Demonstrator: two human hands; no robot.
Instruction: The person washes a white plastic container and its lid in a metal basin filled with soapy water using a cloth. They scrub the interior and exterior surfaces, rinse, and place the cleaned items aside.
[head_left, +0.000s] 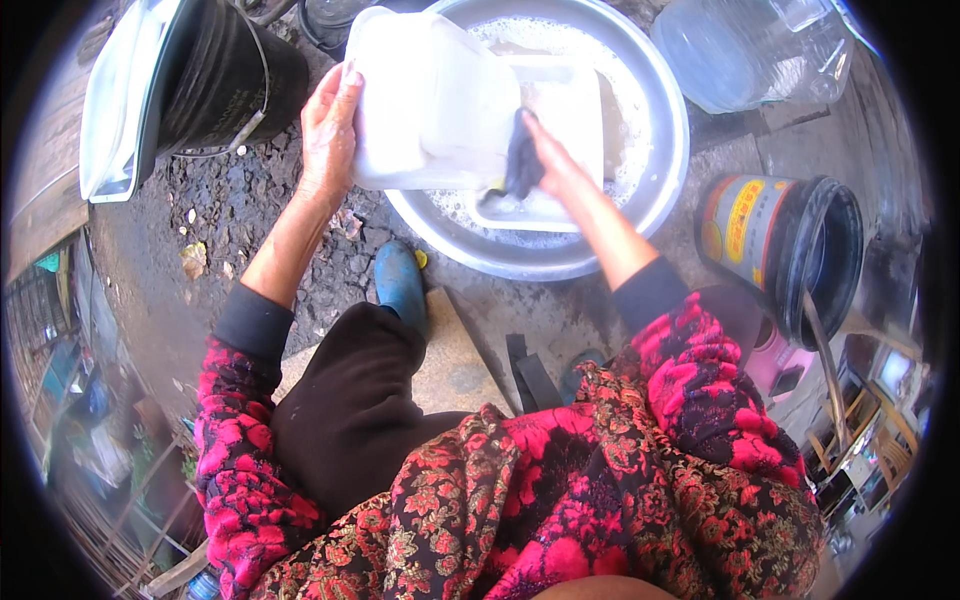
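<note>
My left hand (330, 127) grips the left edge of a white plastic container (427, 97), which is tilted over a round metal basin (667, 150). A dark cloth (523, 159) is in my right hand (553, 157), close to the container's right side. Below that hand a second white tray (589, 97) sits in the basin, in sudsy water (622, 94). Glare washes out much of the first container's surface. Whether the cloth touches it I cannot tell.
A black bucket (225, 82) with white trays (120, 105) on it stands at the left. Over at the right are a large clear plastic bottle (750, 52) and a tipped black bucket (750, 225) bearing a label. My blue boot (401, 281) rests near the basin.
</note>
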